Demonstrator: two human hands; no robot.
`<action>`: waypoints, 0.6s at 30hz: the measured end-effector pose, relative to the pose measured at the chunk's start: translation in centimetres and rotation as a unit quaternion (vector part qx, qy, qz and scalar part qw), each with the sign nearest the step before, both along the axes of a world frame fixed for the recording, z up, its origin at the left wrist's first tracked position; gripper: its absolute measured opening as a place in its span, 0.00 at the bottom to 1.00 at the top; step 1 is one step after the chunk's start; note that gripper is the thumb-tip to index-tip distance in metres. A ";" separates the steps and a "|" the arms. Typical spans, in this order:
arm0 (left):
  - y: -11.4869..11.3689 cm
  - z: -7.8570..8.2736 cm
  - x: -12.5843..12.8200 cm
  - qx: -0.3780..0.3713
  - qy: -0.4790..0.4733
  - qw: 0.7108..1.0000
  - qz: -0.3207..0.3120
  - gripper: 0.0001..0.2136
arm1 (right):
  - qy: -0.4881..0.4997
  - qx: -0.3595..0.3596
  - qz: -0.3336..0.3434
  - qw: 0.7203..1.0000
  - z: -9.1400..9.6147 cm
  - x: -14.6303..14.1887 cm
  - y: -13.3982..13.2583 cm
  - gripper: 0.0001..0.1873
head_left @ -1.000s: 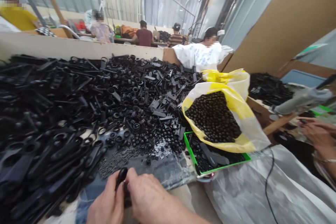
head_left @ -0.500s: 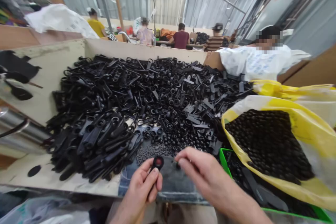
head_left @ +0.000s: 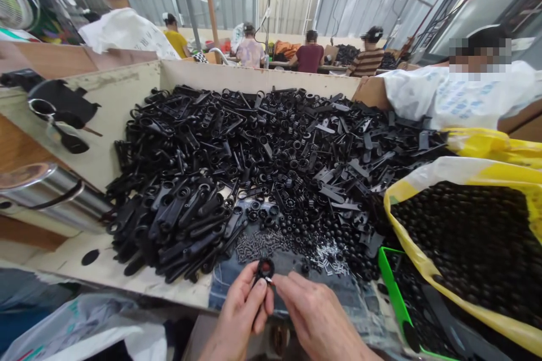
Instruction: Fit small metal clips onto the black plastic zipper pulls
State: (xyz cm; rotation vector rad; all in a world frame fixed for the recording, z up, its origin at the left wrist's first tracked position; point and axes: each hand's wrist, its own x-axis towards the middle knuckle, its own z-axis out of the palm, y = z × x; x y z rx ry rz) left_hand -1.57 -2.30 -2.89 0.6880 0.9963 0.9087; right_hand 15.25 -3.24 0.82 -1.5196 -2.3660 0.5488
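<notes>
My left hand (head_left: 241, 316) holds a small black plastic ring (head_left: 265, 269) up between thumb and fingers. My right hand (head_left: 317, 316) is pressed close against it, its fingertips pinching a tiny silver metal piece (head_left: 269, 280) at the ring's edge. Just beyond my hands, a heap of black plastic parts (head_left: 254, 180) fills a pale wooden bin (head_left: 254, 76). Loose small screws (head_left: 254, 246) and silver bits (head_left: 330, 259) lie on a denim cloth (head_left: 224, 287) at the heap's near edge.
To the right, a yellow-and-white bag (head_left: 423, 237) holds black beads, above a green tray (head_left: 393, 293) of black parts. A steel pipe (head_left: 42, 192) lies left of the bin. A co-worker in white (head_left: 461, 96) sits at the right; others work farther back.
My view has swung left, moving the bag and tray rightward. My right hand has closed in from beside the ring and now touches it, with the silver piece between its fingertips.
</notes>
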 end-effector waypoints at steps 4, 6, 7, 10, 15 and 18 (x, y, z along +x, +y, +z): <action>-0.2 0.2 0.4 -0.033 -0.017 0.999 0.023 0.33 | -0.062 -0.049 -0.006 0.997 -0.2 -0.4 0.0 0.18; -0.3 0.5 0.5 -0.033 -0.014 0.999 0.015 0.30 | -0.093 -0.060 -0.013 0.994 -0.5 -0.6 0.0 0.22; -0.4 0.6 0.6 -0.029 -0.009 1.000 0.010 0.29 | -0.105 -0.062 -0.019 0.992 -0.7 -0.7 0.0 0.23; -0.6 0.4 0.7 -0.025 0.027 0.999 0.019 0.26 | -0.116 -0.068 -0.023 0.991 -1.3 -1.1 -0.1 0.21; -1.0 0.1 1.3 -0.056 0.062 0.994 0.068 0.24 | -0.109 -0.088 -0.034 0.990 -0.8 -1.8 -0.3 0.19; -0.6 0.3 1.4 -0.080 0.066 0.993 0.065 0.29 | -0.083 -0.092 -0.012 0.992 0.9 -0.7 0.5 0.12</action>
